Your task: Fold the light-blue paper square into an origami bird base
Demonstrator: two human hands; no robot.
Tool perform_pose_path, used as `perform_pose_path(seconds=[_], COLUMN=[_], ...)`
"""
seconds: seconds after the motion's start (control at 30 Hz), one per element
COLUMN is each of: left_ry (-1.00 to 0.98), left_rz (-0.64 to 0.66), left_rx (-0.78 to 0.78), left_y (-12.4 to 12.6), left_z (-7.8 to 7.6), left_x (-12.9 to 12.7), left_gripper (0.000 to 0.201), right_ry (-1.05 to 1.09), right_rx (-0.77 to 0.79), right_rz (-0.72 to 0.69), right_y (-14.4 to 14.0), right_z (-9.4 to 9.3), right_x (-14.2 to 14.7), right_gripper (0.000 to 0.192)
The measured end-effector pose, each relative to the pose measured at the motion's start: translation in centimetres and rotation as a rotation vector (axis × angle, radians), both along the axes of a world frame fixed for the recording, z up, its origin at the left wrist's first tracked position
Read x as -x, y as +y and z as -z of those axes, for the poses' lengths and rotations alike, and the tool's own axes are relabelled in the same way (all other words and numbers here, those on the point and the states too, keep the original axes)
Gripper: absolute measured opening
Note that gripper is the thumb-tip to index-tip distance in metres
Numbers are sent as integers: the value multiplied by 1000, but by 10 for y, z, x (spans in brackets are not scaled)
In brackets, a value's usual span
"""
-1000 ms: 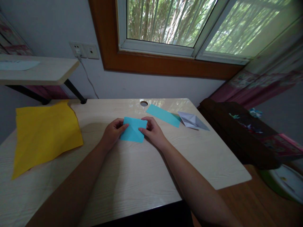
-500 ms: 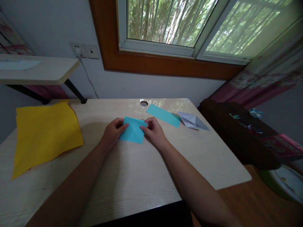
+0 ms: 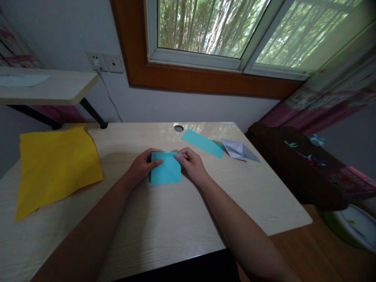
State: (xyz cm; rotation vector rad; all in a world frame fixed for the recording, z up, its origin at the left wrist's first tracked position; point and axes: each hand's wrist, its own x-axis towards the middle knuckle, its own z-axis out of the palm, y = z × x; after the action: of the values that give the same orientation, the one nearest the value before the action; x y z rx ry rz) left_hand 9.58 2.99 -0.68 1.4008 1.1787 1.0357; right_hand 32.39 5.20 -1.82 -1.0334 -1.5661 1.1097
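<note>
On the pale wooden bench (image 3: 164, 219), just above the frame's centre, a small turquoise paper square (image 3: 165, 168) lies flat, creased diagonally, so folding seems barely begun. The left hand (image 3: 140, 166) presses its left edge with the thumb on top; the right hand (image 3: 192, 164) pinches the upper right corner. Farther right lie a turquoise paper strip (image 3: 202, 143) and a folded white paper shape (image 3: 239, 149); at left, a yellow paper sheet (image 3: 55, 164).

Yellow sheet (image 3: 55, 166), white folded paper (image 3: 238, 150)
</note>
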Motion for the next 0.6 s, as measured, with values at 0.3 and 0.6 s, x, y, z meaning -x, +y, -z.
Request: perform_pose_path(seconds=[0.3, 0.6], left_ry=[6, 56], left_rz=[32, 8], left_rx=[5, 36], left_y=[1, 2], left_z=[2, -1], left_x=[0, -2], left_gripper=[44, 41], right_ry=[-37, -70], right_rx=[-3, -25], right_rz=[26, 78], right_y=[-1, 0], right_z=[-1, 0], right_x=[-1, 0], right_gripper=[30, 31])
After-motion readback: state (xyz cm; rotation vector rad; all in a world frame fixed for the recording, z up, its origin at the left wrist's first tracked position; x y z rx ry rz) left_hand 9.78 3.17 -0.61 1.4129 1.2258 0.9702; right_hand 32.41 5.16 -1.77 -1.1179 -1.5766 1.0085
